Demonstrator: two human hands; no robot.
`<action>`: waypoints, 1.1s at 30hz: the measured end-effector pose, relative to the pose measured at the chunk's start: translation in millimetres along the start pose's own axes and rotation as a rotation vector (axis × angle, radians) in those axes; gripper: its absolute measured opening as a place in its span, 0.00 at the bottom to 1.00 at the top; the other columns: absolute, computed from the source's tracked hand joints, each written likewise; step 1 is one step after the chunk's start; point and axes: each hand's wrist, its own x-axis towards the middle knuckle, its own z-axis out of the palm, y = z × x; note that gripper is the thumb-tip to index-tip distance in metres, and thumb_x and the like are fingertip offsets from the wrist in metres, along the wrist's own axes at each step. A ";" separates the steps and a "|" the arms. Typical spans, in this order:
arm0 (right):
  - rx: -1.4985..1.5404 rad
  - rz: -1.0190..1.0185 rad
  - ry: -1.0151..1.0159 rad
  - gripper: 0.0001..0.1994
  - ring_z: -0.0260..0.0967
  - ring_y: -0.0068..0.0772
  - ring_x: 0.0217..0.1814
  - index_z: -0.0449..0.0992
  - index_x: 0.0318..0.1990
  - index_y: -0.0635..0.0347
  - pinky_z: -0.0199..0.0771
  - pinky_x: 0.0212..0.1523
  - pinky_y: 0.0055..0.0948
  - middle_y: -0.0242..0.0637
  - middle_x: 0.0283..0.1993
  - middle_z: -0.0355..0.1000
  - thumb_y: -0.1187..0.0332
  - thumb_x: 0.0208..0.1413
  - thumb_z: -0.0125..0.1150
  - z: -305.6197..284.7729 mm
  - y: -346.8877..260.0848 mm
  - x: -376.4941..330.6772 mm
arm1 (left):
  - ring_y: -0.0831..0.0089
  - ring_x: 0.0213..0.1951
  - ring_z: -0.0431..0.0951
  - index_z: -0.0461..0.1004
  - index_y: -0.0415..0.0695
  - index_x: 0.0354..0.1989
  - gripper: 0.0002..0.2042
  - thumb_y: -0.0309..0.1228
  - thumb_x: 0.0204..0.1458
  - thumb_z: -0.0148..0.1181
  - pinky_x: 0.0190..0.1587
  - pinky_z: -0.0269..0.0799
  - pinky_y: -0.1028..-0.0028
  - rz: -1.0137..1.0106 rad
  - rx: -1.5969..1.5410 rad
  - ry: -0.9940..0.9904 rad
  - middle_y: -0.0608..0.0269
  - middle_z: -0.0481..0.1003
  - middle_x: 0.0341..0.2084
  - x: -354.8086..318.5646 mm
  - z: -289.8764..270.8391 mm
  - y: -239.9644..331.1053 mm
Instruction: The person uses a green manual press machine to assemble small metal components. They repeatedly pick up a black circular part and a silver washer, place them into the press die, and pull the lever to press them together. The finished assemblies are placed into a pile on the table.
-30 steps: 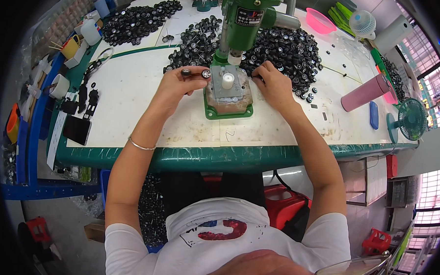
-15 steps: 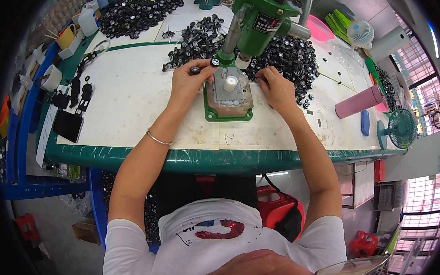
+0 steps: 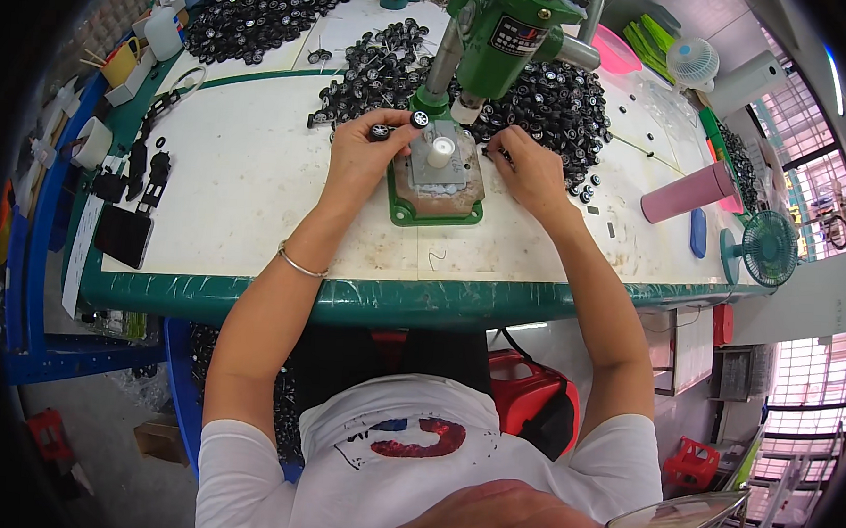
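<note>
My left hand [image 3: 357, 162] is closed at the left side of a green bench press. Between its thumb and forefinger is a small black toy wheel [image 3: 419, 119] with a silvery hub, and a second wheel [image 3: 380, 132] sits against its knuckles. Beside these fingers a white round peg [image 3: 440, 151] stands upright on the press's grey plate [image 3: 453, 178]; nothing lies on top of it. The press head [image 3: 493, 64] hangs above and behind. My right hand [image 3: 531, 170] pinches at the near edge of a wheel pile [image 3: 552, 109]; a dark bit shows at its fingertips, too small to name.
More black wheels lie heaped behind the press [image 3: 380, 69] and at the far left [image 3: 264, 21]. A pink tumbler [image 3: 688, 192], blue case [image 3: 698, 233] and green fan [image 3: 768, 248] stand at the right. A dark phone-like slab [image 3: 123, 237] lies at the left near the table's green edge [image 3: 365, 302].
The view has tilted slightly, and another person's hands at the far edge have left it. My right fingertips have shifted a little at the pile. My left hand keeps its wheels.
</note>
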 end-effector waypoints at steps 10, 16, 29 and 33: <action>1.027 0.486 -0.124 0.11 0.61 0.14 0.26 0.77 0.45 0.62 0.64 0.29 0.17 0.27 0.32 0.72 0.71 0.54 0.59 -24.3 -19.1 22.4 | 0.87 0.23 0.71 0.79 0.40 0.39 0.10 0.27 0.48 0.66 0.22 0.59 0.87 0.064 -0.034 -0.039 0.71 0.75 0.22 -3.3 3.5 -1.0; 1.248 0.568 -0.191 0.08 0.62 0.13 0.27 0.77 0.40 0.62 0.61 0.28 0.16 0.25 0.29 0.69 0.70 0.55 0.59 -8.5 -40.7 28.9 | 0.83 0.28 0.73 0.80 0.39 0.38 0.09 0.26 0.49 0.65 0.29 0.65 0.85 0.070 -0.038 -0.075 0.70 0.76 0.26 -3.2 4.1 -5.6; 1.405 0.617 -0.255 0.13 0.58 0.14 0.26 0.73 0.46 0.62 0.57 0.25 0.17 0.25 0.30 0.68 0.69 0.54 0.59 -1.1 -51.6 31.3 | 0.84 0.29 0.73 0.80 0.39 0.38 0.08 0.26 0.49 0.65 0.29 0.65 0.85 0.077 -0.070 -0.080 0.69 0.77 0.26 -4.7 4.6 4.0; 1.594 0.672 -0.188 0.15 0.59 0.13 0.26 0.70 0.49 0.62 0.56 0.24 0.15 0.24 0.31 0.66 0.67 0.56 0.59 -9.0 -48.9 31.7 | 0.85 0.29 0.72 0.80 0.40 0.37 0.08 0.28 0.48 0.66 0.31 0.65 0.85 0.141 -0.031 -0.127 0.71 0.77 0.26 -3.6 8.4 13.3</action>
